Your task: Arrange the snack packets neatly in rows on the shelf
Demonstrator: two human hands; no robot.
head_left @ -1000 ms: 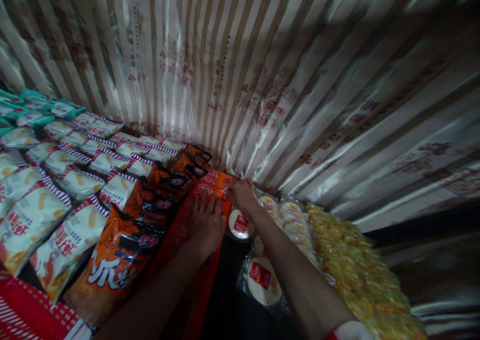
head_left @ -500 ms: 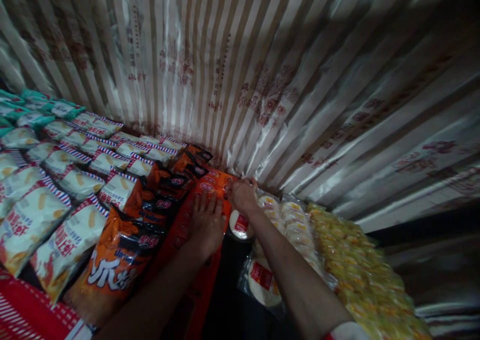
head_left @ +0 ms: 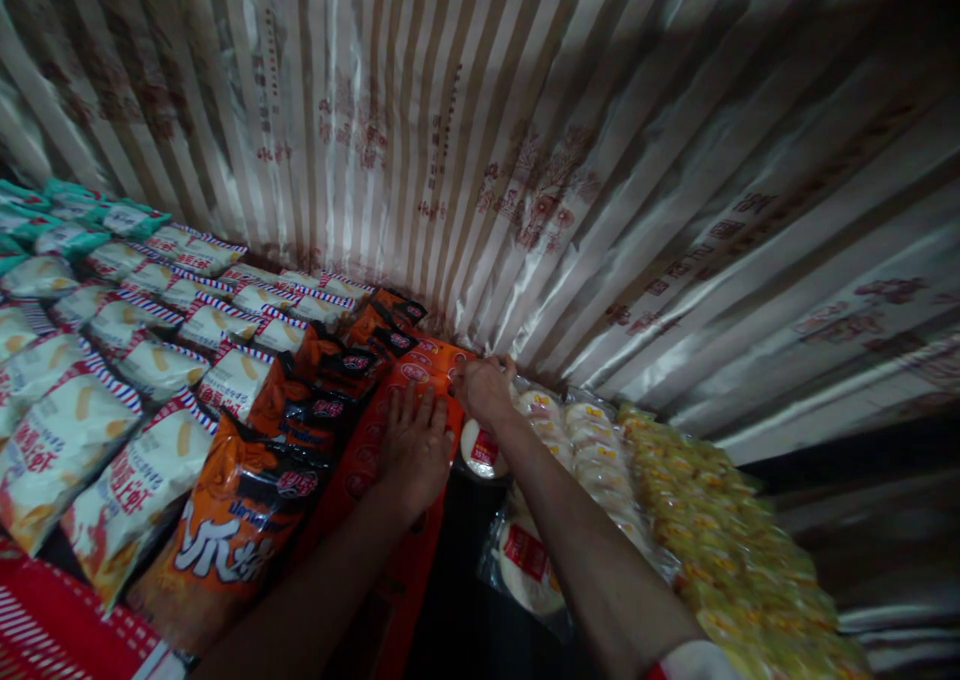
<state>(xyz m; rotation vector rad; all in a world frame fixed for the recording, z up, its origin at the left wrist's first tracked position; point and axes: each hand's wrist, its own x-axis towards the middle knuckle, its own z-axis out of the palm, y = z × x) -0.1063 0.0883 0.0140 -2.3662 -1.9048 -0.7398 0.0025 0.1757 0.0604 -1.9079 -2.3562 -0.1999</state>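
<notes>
Your left hand (head_left: 416, 450) lies flat, fingers apart, on the row of flat orange plastic packets (head_left: 421, 358), which runs between the orange-and-black snack bags (head_left: 232, 520) and the round white cakes in clear wrappers (head_left: 525, 555). Your right hand (head_left: 486, 390) curls at the row's far end; you cannot tell whether its fingers grip a packet.

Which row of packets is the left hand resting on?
The plain orange-red row, between the orange-and-black bags and the round white cakes; the left hand lies flat on it.

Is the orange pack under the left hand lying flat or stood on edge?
Lying flat: the left hand rests palm-down, fingers spread, on the broad printed face of the orange pack.
</notes>
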